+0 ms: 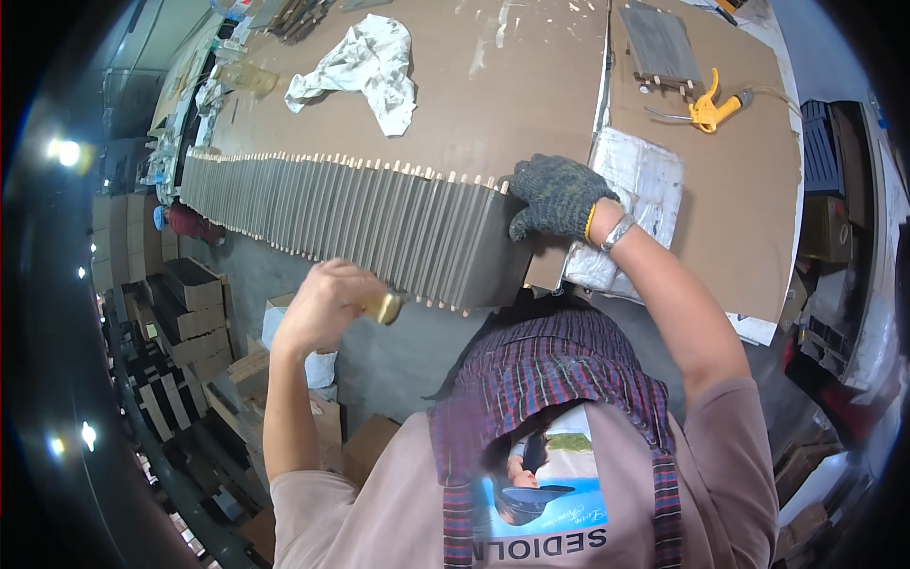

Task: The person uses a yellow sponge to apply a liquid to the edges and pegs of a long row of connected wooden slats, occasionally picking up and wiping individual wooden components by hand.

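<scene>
A long row of thin dark grey boards [379, 223] stands on edge along the table's near side, packed face to face. Short pale wooden pegs stick out along the far and near edges of the row. My right hand [559, 197], in a dark knitted glove, rests with bent fingers against the row's right end. My bare left hand [334, 296] is closed around a small object with a rounded, yellowish end [387, 308], held just over the row's near edge; its kind is blurred and partly hidden by my fingers.
A white wrapped pad [633, 204] lies right of my glove. Farther back are a crumpled white cloth [365, 74], a yellow air blow gun [713, 106] and a grey board with pegs [659, 43]. Cartons [190, 299] stand on the floor at left, where another person [190, 223] shows.
</scene>
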Demonstrator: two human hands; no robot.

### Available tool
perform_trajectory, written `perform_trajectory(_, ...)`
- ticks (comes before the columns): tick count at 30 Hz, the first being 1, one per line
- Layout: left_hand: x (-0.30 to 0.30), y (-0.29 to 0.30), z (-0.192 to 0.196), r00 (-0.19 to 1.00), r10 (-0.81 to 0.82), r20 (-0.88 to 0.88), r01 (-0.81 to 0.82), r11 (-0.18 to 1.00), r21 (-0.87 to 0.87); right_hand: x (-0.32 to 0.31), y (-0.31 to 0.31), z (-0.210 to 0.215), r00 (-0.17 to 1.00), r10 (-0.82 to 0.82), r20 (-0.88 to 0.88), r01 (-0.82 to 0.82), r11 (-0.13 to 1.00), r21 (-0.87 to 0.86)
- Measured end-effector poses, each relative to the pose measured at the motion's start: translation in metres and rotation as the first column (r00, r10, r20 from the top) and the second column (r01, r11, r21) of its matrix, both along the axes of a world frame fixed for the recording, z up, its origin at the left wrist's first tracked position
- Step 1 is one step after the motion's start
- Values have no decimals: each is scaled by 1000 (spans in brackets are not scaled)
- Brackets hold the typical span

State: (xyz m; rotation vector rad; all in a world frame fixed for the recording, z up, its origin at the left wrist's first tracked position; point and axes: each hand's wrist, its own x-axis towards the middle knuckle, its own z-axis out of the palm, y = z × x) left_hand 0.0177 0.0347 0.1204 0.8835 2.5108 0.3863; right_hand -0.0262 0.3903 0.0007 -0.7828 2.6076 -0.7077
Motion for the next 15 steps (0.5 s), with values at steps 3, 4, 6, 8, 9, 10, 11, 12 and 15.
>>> perform_trajectory(3, -19, 22, 10, 977, 142, -159, -128, 987, 95, -4, -5, 18, 992, 34, 121, -44, 996, 82)
perform_trajectory(4, -22, 31, 12, 960, 191, -203, -166, 977, 137, -1, -4, 14, 996, 32, 81, -32, 999, 2)
perform_trajectory(6, -29, 36, 14, 940, 253, -228, -208, 957, 204, 1, 0, -3, 1000, 2, -9, -3, 988, -153)
perform_trajectory(8, -18, 30, 10, 942, 292, -168, -249, 939, 237, -9, -1, -6, 989, 89, 120, -36, 922, -387)
perform_trajectory(9, -13, 23, 6, 934, 325, -146, -286, 929, 235, -11, -3, -4, 973, 146, 179, -39, 867, -498)
perform_trajectory(10, -9, 13, 0, 926, 357, -125, -323, 918, 232, -14, -4, -2, 919, 172, 356, 38, 857, -513)
perform_trajectory(11, -7, 5, -2, 915, 388, -107, -357, 905, 229, -18, -8, -2, 916, 185, 355, 22, 863, -504)
perform_trajectory(12, -5, 0, -4, 908, 401, -121, -368, 902, 227, -22, -11, -4, 914, 197, 355, 5, 869, -495)
perform_trajectory(15, -1, 1, -4, 887, 454, -90, -415, 866, 278, -26, -16, -9, 903, 213, 373, 9, 859, -512)
